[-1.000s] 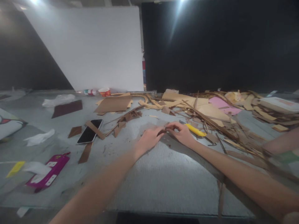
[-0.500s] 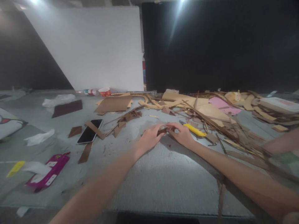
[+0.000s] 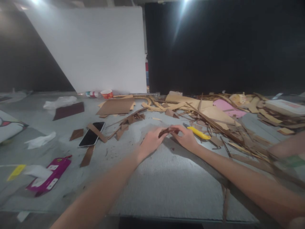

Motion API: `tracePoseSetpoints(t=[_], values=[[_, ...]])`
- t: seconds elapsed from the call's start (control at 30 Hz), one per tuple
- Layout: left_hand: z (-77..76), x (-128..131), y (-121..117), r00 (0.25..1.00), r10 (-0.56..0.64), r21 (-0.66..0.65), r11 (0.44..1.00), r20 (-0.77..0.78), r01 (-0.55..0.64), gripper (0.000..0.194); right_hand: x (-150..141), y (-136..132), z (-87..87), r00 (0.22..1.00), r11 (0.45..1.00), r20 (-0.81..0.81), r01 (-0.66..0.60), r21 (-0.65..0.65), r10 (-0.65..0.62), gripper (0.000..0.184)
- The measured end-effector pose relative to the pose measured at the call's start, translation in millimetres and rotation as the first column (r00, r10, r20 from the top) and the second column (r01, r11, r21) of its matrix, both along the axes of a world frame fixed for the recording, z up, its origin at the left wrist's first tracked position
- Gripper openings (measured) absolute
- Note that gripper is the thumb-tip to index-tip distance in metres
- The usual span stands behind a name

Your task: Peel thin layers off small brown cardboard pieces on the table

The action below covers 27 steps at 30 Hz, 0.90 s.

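My left hand (image 3: 153, 140) and my right hand (image 3: 184, 136) meet just above the grey table, fingertips nearly touching. Both pinch a small brown strip (image 3: 164, 131), which looks like leather or card; its far end is hidden by my fingers. Just right of my right hand lies a yellow utility knife (image 3: 199, 133), flat on the table. Brown scraps (image 3: 133, 118) are scattered beyond my left hand.
Left of my hands a phone (image 3: 91, 135) lies under a brown strip. A purple wipes pack (image 3: 50, 175) sits front left. Offcuts and strips (image 3: 214, 117) heap up at the right and back. Another person's arm (image 3: 289, 144) shows at the right edge.
The fingers of my left hand have shifted slightly, and more of the brown strip shows between my hands. My right hand has barely moved.
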<state>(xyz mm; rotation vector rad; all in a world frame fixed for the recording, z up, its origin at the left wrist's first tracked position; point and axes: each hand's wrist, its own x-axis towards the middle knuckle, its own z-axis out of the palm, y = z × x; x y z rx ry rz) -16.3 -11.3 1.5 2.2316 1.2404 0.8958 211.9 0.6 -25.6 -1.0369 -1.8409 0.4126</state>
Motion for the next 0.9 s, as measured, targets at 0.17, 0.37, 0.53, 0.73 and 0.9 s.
tracePoseSetpoints(t=[0.17, 0.37, 0.53, 0.73, 0.9], values=[[-5.1, -1, 3, 0.998, 0.025, -0.018, 1.000, 0.053, -0.024, 0.027, 0, -1, 0.2, 0.999, 1.000, 0.037, 0.009, 0.029, -0.010, 0.021], [-7.5, -3, 5, 0.997, 0.007, -0.026, 1.000, 0.073, -0.005, 0.034, 1, 0, -2.1, 0.999, 0.995, 0.040, -0.014, 0.099, 0.010, 0.020], [-12.6, -2, 8, 0.998, -0.009, 0.035, 0.999, 0.068, 0.006, 0.029, 2, 2, -5.2, 0.997, 0.990, 0.057, -0.056, 0.126, 0.049, 0.019], [-12.7, -2, 8, 1.000, -0.002, 0.148, 0.989, -0.024, 0.006, 0.017, 0, 1, 2.5, 0.991, 0.991, 0.096, -0.101, 0.083, 0.093, 0.019], [-13.2, -1, 7, 0.997, 0.008, 0.222, 0.975, -0.078, 0.010, 0.015, 0, 2, 10.1, 0.983, 0.982, 0.078, -0.173, 0.069, 0.168, 0.020]])
